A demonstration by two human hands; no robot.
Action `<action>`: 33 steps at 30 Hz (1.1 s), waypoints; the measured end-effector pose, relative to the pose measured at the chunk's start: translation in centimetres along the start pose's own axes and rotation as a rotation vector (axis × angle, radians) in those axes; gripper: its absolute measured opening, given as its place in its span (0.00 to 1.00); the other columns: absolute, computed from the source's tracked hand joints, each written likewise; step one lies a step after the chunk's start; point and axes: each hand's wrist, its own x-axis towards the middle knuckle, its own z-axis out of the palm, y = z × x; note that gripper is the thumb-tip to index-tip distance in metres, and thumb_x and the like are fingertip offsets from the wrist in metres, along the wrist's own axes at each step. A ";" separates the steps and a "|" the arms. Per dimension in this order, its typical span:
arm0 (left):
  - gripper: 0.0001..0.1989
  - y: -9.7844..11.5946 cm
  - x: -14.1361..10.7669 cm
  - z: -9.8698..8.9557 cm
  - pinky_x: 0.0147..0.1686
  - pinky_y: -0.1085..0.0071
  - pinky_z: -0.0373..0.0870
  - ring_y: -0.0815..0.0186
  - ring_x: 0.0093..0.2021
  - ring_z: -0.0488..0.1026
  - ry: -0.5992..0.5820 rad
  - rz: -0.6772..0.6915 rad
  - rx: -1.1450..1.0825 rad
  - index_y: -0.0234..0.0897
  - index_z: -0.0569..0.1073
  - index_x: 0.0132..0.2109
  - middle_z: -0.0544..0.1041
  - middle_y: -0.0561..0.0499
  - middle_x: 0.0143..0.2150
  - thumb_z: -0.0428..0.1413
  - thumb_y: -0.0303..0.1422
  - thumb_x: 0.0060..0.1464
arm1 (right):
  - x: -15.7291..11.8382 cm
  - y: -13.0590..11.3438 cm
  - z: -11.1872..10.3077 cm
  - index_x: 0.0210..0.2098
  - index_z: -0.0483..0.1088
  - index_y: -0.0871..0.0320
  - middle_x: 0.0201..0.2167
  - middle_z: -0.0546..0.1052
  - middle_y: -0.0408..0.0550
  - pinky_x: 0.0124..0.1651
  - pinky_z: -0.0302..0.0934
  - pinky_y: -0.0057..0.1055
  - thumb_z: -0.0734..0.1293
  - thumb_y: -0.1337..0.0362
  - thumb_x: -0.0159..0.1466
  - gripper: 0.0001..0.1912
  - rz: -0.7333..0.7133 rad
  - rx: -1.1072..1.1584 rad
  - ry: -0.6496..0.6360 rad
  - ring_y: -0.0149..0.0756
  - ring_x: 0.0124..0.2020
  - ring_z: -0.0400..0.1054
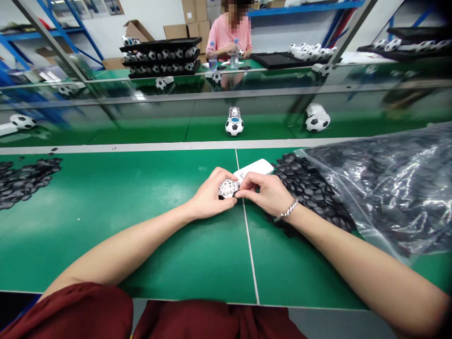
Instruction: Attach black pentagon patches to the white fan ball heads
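In the head view a white piece with a soccer-ball-patterned head (228, 189) and a long flat white arm (259, 167) lies between my hands over the green table. My left hand (210, 195) is closed around the ball head, thumb below it and fingers above. With thumb and forefinger pinched together, my right hand (270, 192) touches the right edge of the ball. A dark bit shows at those fingertips, too small to make out clearly. Small black plastic pieces (307, 183) lie heaped just beyond my right hand, partly under its wrist.
A clear plastic bag (406, 188) full of black pieces lies at right; more black pieces (28, 181) are at far left. Soccer-ball units (234, 122) sit on the conveyor (158, 120) ahead. Beyond it are stacked black trays (162, 56) and a person in a pink shirt (226, 35).
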 end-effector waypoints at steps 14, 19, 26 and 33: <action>0.24 -2.5 2.3 -2.8 0.42 0.69 0.66 0.65 0.41 0.69 0.094 -0.111 0.087 0.38 0.67 0.46 0.69 0.50 0.44 0.61 0.30 0.38 | -0.1 0.5 0.1 0.26 0.65 0.59 0.23 0.69 0.41 0.29 0.58 0.25 0.66 0.62 0.57 0.08 -0.148 -0.040 0.042 0.28 0.25 0.62; 0.29 -7.0 9.0 -6.5 0.53 0.67 0.59 0.60 0.54 0.62 0.381 -0.266 0.416 0.35 0.59 0.55 0.64 0.43 0.54 0.58 0.35 0.45 | -0.3 0.8 -0.1 0.30 0.65 0.58 0.27 0.70 0.44 0.33 0.58 0.27 0.63 0.64 0.60 0.04 -0.210 -0.185 -0.081 0.30 0.28 0.63; 0.33 -12.3 10.9 -6.0 0.50 0.59 0.61 0.53 0.55 0.62 0.392 -0.455 0.613 0.39 0.46 0.62 0.60 0.38 0.58 0.51 0.35 0.53 | -0.2 1.3 -0.1 0.34 0.66 0.58 0.32 0.71 0.47 0.37 0.60 0.33 0.61 0.65 0.62 0.04 -0.217 -0.422 -0.233 0.36 0.34 0.65; 0.29 -12.6 10.7 -5.7 0.50 0.60 0.61 0.55 0.53 0.65 0.255 -0.468 0.726 0.38 0.44 0.63 0.65 0.42 0.55 0.43 0.38 0.57 | -0.1 1.6 0.1 0.35 0.66 0.57 0.35 0.69 0.47 0.38 0.60 0.31 0.60 0.64 0.62 0.05 -0.135 -0.380 -0.294 0.34 0.35 0.65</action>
